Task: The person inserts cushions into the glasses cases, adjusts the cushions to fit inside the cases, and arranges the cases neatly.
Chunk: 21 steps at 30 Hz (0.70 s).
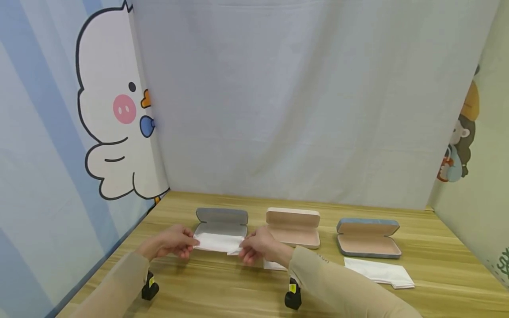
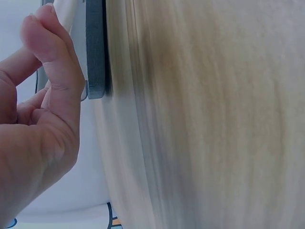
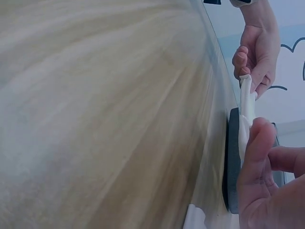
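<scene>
Looking in from my end, I see the worktop (image 1: 222,291) run back to a pale curtain (image 1: 294,101), with three open cases in a row short of that rear edge. Wood shows between the pink case (image 1: 293,218) and the blue case (image 1: 371,254), and more runs from the grey case (image 1: 222,216) to the left edge. Nearer me, the room between the two forearms is plain wood grain.

The left hand (image 1: 175,240) and right hand (image 1: 264,245) are apart, each pinching one end of a white folded sheet (image 1: 216,242). It spans the front of the grey case, by the rim; whether it touches, I cannot tell. It looks flat, longish and layered, with a small flap jutting at its lower right corner. A second folded sheet (image 1: 274,265) shows partly behind the right sleeve; a third folded sheet (image 1: 379,271) lies before the blue case.
</scene>
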### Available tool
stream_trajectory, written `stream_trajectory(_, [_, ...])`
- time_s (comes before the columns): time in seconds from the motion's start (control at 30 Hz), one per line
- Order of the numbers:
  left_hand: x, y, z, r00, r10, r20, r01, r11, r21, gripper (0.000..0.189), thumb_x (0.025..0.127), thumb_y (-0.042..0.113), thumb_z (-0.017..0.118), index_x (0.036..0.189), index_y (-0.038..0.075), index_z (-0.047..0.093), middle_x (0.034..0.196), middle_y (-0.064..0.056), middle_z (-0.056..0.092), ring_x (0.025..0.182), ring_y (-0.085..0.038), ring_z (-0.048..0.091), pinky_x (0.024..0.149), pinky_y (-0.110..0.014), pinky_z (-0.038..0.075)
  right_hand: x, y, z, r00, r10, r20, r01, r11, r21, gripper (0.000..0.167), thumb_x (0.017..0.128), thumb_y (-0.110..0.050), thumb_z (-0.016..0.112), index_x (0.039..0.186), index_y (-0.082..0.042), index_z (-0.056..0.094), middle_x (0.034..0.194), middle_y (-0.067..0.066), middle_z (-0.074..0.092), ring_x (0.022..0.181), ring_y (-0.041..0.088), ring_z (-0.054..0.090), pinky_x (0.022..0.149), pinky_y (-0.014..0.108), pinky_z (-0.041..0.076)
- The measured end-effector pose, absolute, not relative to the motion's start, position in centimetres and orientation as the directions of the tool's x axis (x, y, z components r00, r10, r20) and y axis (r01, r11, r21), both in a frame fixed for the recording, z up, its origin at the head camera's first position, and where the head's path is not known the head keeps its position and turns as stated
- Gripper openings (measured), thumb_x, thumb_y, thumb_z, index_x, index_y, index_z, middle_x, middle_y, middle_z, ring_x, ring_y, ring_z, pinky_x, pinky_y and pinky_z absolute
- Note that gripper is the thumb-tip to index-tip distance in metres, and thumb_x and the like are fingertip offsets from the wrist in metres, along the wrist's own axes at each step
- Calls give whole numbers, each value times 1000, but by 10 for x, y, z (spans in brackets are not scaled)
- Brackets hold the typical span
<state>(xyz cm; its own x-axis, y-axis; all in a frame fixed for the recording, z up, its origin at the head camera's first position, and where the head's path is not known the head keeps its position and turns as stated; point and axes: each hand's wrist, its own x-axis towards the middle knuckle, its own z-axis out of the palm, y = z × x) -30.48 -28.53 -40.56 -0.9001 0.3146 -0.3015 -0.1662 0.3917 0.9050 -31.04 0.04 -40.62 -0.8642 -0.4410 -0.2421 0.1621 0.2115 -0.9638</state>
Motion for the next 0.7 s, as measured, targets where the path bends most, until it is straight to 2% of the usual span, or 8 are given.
stream_trajectory(0.1, [-308,-287,-404,-900,325,-291,-155,384,910,13,93,9,61,85,2,54,64,1,56,51,-5,55,49,-17,50,-315,-1,-404,-860,-440,-259,179,216,-960,6,89,2,58,87,7,60,58,7,64,43,8,57,41,18,50])
stream_trajectory(0.3, [-318,-289,-402,-910,309,-276,-148,380,913,18,94,12,60,80,6,51,65,2,56,53,-5,55,50,-17,48,-329,-7,-401,-863,-425,-274,199,214,-957,7,89,1,58,84,5,61,58,6,64,44,8,57,42,17,50])
stream_trajectory(0.47, [-324,-291,-402,-924,277,-265,-154,364,918,20,93,11,61,77,8,50,64,2,56,52,-5,56,49,-16,48,-337,-7,-401,-861,-435,-263,187,211,-960,10,89,1,57,89,9,63,58,5,63,45,8,58,43,17,50])
stream_trajectory(0.7, [-330,-291,-402,-923,282,-262,-151,360,921,17,94,11,59,79,7,51,66,2,56,53,-5,56,51,-17,49,-347,-8,-403,-861,-423,-283,211,209,-955,9,88,-1,59,81,4,63,57,4,63,44,7,57,43,17,49])
